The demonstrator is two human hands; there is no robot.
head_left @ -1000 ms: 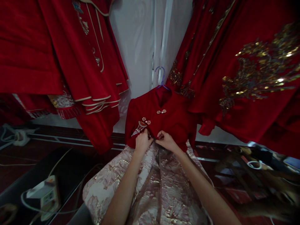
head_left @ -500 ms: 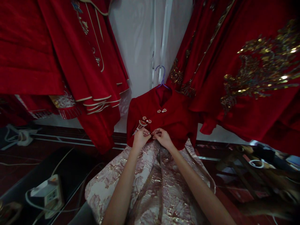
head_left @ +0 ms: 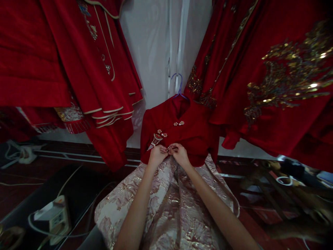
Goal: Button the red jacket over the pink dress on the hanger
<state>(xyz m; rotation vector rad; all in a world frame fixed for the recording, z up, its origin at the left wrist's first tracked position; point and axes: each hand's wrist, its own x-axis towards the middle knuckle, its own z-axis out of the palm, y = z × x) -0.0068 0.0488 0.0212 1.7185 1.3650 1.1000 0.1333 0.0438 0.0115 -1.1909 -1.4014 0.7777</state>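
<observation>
A red jacket (head_left: 192, 135) hangs on a purple hanger (head_left: 180, 91), above a pale pink brocade skirt (head_left: 125, 198). At the jacket's lower front edge, my left hand (head_left: 158, 155) and my right hand (head_left: 179, 154) meet with pinched fingers. Between the fingertips shows a small beaded clasp (head_left: 169, 148), held from both sides; whether it is fastened I cannot tell. Just above my left hand sits a fan-shaped brooch (head_left: 156, 138) with dangling beads. Higher on the chest is another beaded clasp (head_left: 179, 123), lying flat across the front.
Red garments with cream piping (head_left: 104, 86) hang at the left, and a red garment with gold sequins (head_left: 281, 80) at the right. A power strip (head_left: 59, 218) with cords lies on a black surface at lower left. Wooden pieces (head_left: 270, 194) stand at lower right.
Both hands stay at the same clasp. The fingers have shifted slightly and come a little closer together; the view has moved a touch.
</observation>
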